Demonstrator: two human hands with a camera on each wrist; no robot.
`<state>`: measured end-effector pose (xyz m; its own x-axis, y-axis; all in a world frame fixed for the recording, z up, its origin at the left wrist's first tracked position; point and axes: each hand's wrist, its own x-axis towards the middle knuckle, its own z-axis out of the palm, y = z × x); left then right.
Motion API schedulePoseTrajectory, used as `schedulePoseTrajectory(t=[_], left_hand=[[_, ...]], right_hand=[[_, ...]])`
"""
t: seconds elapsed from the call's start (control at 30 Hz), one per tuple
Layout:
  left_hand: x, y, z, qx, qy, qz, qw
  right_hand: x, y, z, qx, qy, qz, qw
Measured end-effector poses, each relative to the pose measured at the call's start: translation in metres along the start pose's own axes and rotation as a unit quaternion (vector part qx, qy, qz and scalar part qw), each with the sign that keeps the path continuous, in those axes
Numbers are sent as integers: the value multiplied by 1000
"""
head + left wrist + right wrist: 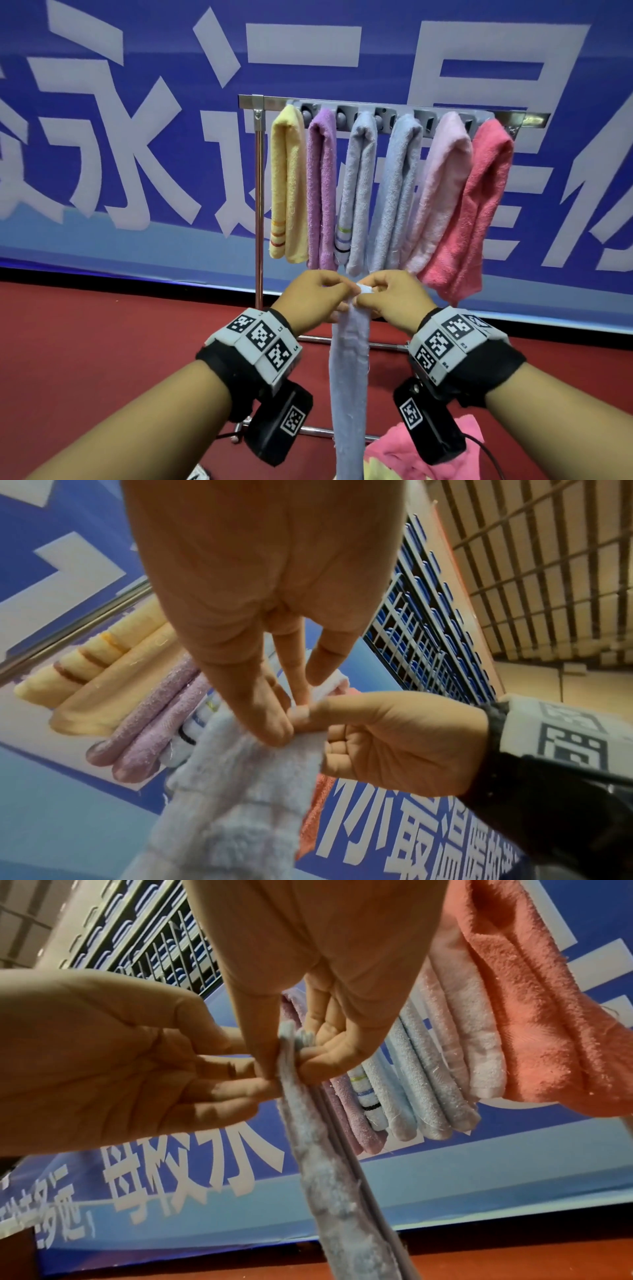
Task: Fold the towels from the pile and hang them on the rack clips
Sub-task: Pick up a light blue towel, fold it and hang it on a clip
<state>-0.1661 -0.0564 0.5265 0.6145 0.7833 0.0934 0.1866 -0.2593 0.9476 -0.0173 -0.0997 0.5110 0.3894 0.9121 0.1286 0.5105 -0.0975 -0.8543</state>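
A pale lavender-blue towel [349, 383] hangs down in a long narrow strip from both my hands, held in front of the rack. My left hand [322, 294] pinches its top edge from the left, and my right hand [387, 294] pinches it from the right, fingertips almost touching. In the left wrist view the left thumb and fingers [274, 723] press the towel [232, 791] against the right thumb. In the right wrist view the towel [325, 1164] runs down between both hands. The rack [394, 109] behind carries several folded towels: yellow, purple, grey-blue, light blue, pale pink and coral.
A pile of towels [404, 455], pink and pale yellow, lies at the bottom near my right wrist. The rack's chrome post [259, 205] and base bars [318, 431] stand on red carpet. A blue banner with large white characters fills the wall behind.
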Motion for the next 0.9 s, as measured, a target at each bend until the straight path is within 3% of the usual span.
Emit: schedulePoseTrajectory(t=[0.1, 0.3, 0.43, 0.63, 0.77, 0.9], left_hand=[[1, -9, -16, 183, 64, 84, 978], [-2, -21, -29, 280, -9, 124, 952], [13, -3, -29, 314, -16, 132, 940], [33, 36, -28, 370, -13, 199, 908], [44, 47, -37, 395, 14, 193, 898], [50, 58, -50, 429, -12, 163, 888]], right_hand=[[1, 4, -6, 1, -9, -26, 1000], [-1, -1, -30, -14, -36, -79, 996], [6, -16, -46, -16, -49, -99, 994], [20, -43, -68, -13, -63, -130, 989], [29, -55, -79, -14, -59, -144, 988], [37, -68, -87, -66, -64, -167, 982]])
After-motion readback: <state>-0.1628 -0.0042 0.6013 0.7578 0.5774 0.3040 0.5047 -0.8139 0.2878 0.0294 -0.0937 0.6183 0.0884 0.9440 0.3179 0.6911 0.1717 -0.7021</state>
